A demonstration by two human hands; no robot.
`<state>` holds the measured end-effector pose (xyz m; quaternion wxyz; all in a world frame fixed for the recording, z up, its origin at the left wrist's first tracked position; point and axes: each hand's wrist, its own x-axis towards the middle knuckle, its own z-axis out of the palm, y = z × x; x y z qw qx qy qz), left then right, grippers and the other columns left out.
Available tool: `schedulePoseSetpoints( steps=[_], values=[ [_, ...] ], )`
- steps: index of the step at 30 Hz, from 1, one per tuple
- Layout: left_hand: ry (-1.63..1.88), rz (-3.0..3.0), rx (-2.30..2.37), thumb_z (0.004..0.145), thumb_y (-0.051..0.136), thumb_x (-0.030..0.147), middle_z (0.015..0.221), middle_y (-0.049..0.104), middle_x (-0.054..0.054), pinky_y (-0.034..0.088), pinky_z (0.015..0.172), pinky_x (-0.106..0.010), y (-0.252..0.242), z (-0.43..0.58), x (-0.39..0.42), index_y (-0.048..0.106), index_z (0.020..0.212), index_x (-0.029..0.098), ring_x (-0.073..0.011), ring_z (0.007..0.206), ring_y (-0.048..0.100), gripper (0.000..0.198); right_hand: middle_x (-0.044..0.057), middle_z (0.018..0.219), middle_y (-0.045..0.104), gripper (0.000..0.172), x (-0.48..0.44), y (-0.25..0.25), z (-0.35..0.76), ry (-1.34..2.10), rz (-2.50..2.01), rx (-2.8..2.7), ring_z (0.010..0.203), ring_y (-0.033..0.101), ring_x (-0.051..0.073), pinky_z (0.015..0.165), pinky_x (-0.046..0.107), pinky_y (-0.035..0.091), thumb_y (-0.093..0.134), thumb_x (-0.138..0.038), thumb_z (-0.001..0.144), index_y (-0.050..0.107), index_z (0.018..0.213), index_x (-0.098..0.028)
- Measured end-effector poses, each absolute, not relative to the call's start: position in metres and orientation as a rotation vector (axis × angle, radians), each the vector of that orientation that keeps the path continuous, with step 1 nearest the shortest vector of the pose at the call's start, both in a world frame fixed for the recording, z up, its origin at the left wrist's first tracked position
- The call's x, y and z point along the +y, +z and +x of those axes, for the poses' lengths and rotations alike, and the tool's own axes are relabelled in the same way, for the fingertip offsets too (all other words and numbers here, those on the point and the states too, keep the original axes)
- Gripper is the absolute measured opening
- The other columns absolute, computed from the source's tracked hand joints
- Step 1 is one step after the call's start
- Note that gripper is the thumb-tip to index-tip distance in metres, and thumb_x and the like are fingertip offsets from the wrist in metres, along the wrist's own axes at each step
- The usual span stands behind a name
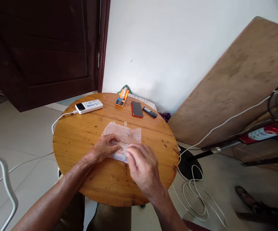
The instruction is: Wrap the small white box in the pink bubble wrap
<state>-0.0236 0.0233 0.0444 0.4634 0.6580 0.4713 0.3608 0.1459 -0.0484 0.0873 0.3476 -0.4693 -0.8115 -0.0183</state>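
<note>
A sheet of bubble wrap (112, 129) lies on the round wooden table (74, 160), around or over a whitish flat item with red print (121, 153). A small strip of clear tape (125, 124) shows at the wrap's far edge. My left hand (105, 147) rests on the wrap's left part, thumb and fingers apart with a gap between them. Over the right edge of the wrap, my right hand (142, 165) is closed, fingers curled against the thumb. Whatever it may pinch is hidden.
Toward the back stand an orange tape dispenser (122, 98), a red-edged phone (137, 109), a dark handheld device (150, 112) and a white power bank (89, 106) with a cable. A fan (264, 133) and coiled white cable (194, 192) are on the right.
</note>
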Motion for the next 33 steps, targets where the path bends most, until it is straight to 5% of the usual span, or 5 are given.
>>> schedulePoseSetpoints(
  steps=[7, 12, 18, 22, 33],
  values=[
    [0.871, 1.659, 1.181, 0.072, 0.061, 0.039, 0.08, 0.071, -0.002, 0.049, 0.071, -0.026, 0.037, -0.023, 0.027, 0.069, 0.088, 0.016, -0.016, 0.074, 0.062, 0.029, 0.009, 0.12, 0.065, 0.021, -0.045, 0.064, 0.135, 0.034, -1.392, -2.338, 0.103, 0.057, 0.024, 0.09, 0.04, 0.047, 0.05, -0.013, 0.092, 0.064, 0.108, -0.018],
    [0.838, 1.716, 1.281, 0.07, 0.06, 0.03, 0.108, 0.072, -0.005, 0.049, 0.088, -0.03, 0.046, -0.041, 0.023, 0.067, 0.111, 0.018, -0.0214, 0.099, 0.065, 0.043, 0.008, 0.117, 0.063, 0.029, -0.044, 0.073, 0.136, 0.039, -1.447, -2.451, 0.101, 0.055, 0.024, 0.087, 0.039, 0.045, 0.051, -0.015, 0.092, 0.062, 0.118, -0.023],
    [0.618, 1.886, 1.622, 0.074, 0.05, 0.018, 0.083, 0.07, -0.003, 0.048, 0.074, -0.03, 0.043, -0.062, 0.026, 0.065, 0.118, 0.017, -0.0199, 0.078, 0.065, 0.046, 0.008, 0.111, 0.061, 0.032, -0.042, 0.084, 0.13, -0.012, -1.512, -2.568, 0.1, 0.054, 0.023, 0.084, 0.036, 0.041, 0.054, -0.015, 0.091, 0.06, 0.12, -0.026],
    [0.605, 1.934, 1.736, 0.079, 0.051, 0.023, 0.095, 0.07, -0.006, 0.047, 0.077, -0.031, 0.04, -0.065, 0.024, 0.063, 0.118, 0.018, -0.0222, 0.087, 0.066, 0.041, 0.008, 0.109, 0.06, 0.031, -0.04, 0.083, 0.126, -0.071, -1.527, -2.594, 0.101, 0.053, 0.024, 0.084, 0.037, 0.04, 0.053, -0.015, 0.092, 0.061, 0.12, -0.026],
    [0.376, 1.919, 1.902, 0.08, 0.049, 0.038, 0.082, 0.069, -0.009, 0.039, 0.065, -0.03, 0.051, -0.066, 0.007, 0.062, 0.08, 0.019, -0.026, 0.079, 0.065, 0.022, 0.01, 0.106, 0.059, 0.026, -0.04, 0.083, 0.117, -0.186, -1.583, -2.591, 0.099, 0.051, 0.025, 0.082, 0.038, 0.04, 0.048, -0.016, 0.093, 0.064, 0.113, -0.023]
  ],
)
